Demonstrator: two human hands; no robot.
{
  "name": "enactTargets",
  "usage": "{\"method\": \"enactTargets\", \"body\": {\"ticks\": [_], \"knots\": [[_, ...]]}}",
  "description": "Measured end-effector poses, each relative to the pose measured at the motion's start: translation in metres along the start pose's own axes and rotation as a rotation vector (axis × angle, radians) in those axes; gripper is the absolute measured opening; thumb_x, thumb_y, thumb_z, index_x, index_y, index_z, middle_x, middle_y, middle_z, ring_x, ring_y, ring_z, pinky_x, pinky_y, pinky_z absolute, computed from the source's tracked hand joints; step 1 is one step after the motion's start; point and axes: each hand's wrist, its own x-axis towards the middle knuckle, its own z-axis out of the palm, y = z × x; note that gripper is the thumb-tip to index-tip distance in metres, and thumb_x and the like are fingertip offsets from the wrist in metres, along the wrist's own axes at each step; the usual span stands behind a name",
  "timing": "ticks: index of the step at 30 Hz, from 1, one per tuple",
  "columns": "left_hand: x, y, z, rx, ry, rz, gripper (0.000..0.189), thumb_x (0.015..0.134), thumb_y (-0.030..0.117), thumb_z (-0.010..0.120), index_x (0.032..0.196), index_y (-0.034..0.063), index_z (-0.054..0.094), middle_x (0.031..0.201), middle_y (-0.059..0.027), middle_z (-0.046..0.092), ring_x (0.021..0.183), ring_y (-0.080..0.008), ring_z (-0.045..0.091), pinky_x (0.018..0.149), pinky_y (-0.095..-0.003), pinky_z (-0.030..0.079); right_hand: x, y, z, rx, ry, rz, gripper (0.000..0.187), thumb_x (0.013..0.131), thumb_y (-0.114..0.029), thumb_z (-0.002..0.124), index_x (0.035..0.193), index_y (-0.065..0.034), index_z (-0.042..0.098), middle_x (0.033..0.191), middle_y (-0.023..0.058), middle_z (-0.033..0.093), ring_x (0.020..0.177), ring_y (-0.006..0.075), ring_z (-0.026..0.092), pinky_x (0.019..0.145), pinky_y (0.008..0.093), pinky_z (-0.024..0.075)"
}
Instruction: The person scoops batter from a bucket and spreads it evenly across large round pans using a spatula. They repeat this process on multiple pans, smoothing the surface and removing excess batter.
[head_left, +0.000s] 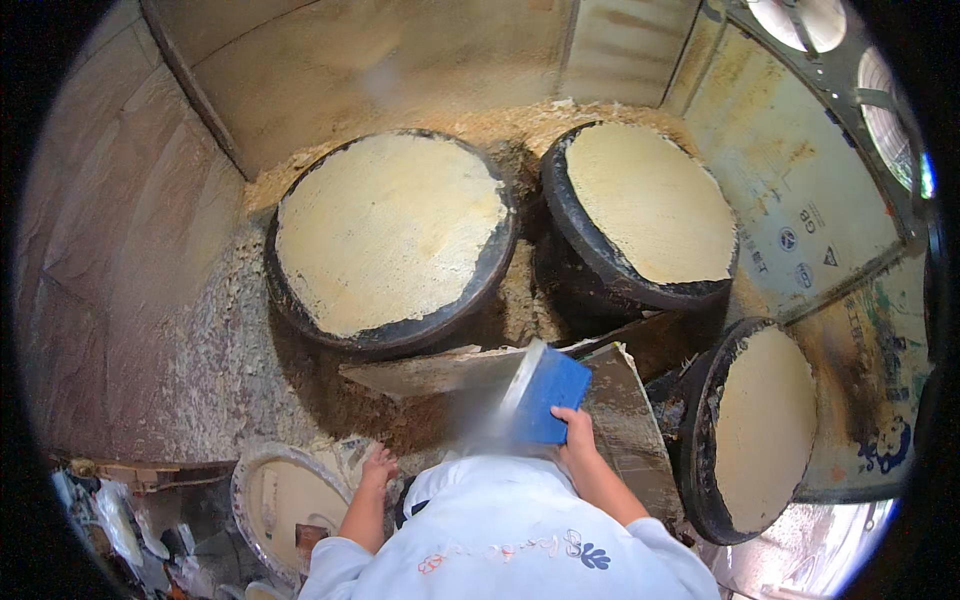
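Note:
My right hand (576, 433) grips a blue box-shaped container (551, 396) by its lower right side. The container is tilted, and its pale left side is smeared by motion. A whitish blur spreads below and left of it; I cannot tell whether this is falling material. My left hand (380, 463) seems to hold nothing, its fingers spread beside a round white tub (247, 480). Pale material and a brown block-like object (309, 540) show in the tub. Ahead stand two dark round vessels, a left one (420, 334) and a right one (559, 217), both topped with a cream-coloured layer.
A third dark vessel (697, 450) with a cream top stands at the right. Sheet panels (630, 420) lean in front of the vessels. Crusted residue (247, 337) coats the left wall. A printed panel (795, 180) bounds the right side. Plastic-wrapped clutter (112, 517) lies lower left.

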Motion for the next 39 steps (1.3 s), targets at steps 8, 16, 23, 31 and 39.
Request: {"method": "enactTargets", "body": {"ticks": [8, 16, 23, 31, 39], "knots": [[-0.025, -0.017, -0.005, 0.179, 0.216, -0.023, 0.028, 0.082, 0.023, 0.05, 0.058, 0.0073, 0.046, 0.051, -0.0075, 0.05, 0.044, -0.0167, 0.049, 0.041, -0.0273, 0.038, 0.105, -0.044, 0.062, -0.998, -0.026, -0.64, 0.025, 0.068, -0.004, 0.049, 0.092, 0.0, 0.057, 0.071, 0.0142, 0.059, 0.064, 0.0276, 0.057, 0.063, 0.0336, 0.0448], [-0.072, -0.043, -0.014, -0.044, 0.25, -0.182, 0.021, 0.084, 0.018, 0.043, 0.072, 0.0029, 0.051, 0.062, -0.0095, 0.057, 0.047, -0.0179, 0.054, 0.041, -0.0276, 0.044, 0.217, -0.129, 0.149, -1.52, 0.04, -0.92, 0.023, 0.068, 0.0, 0.051, 0.09, -0.003, 0.054, 0.077, 0.0214, 0.058, 0.075, 0.0377, 0.057, 0.067, 0.0448, 0.0447], [-0.124, -0.068, 0.001, 0.616, 0.314, -0.009, 0.016, 0.074, 0.015, 0.051, 0.065, 0.001, 0.055, 0.049, -0.0129, 0.049, 0.044, -0.0206, 0.049, 0.044, -0.0318, 0.04, 0.194, -0.148, 0.172, -1.316, -0.008, -0.794, 0.018, 0.073, -0.004, 0.053, 0.088, 0.005, 0.055, 0.073, 0.0226, 0.057, 0.064, 0.0344, 0.057, 0.058, 0.042, 0.0443], [-0.105, -0.152, -0.009, 1.205, 0.435, 0.213, 0.012, 0.068, 0.016, 0.054, 0.07, 0.0112, 0.064, 0.073, -0.0081, 0.062, 0.068, -0.0235, 0.06, 0.06, -0.0368, 0.047, 0.142, -0.072, 0.155, -1.273, -0.219, -1.052, 0.039, 0.064, 0.0, 0.057, 0.104, -0.0018, 0.053, 0.084, 0.0199, 0.059, 0.075, 0.0345, 0.057, 0.068, 0.039, 0.0458], [-0.045, -0.105, -0.006, 1.721, 0.157, 0.174, 0.026, 0.075, 0.029, 0.05, 0.065, 0.0099, 0.064, 0.066, -0.0076, 0.062, 0.068, -0.0249, 0.061, 0.061, -0.0389, 0.047, 0.16, -0.078, 0.16, -1.328, -0.044, -1.074, 0.039, 0.061, 0.0, 0.059, 0.1, -0.004, 0.056, 0.079, 0.0181, 0.06, 0.069, 0.0319, 0.059, 0.064, 0.0377, 0.047]]}}
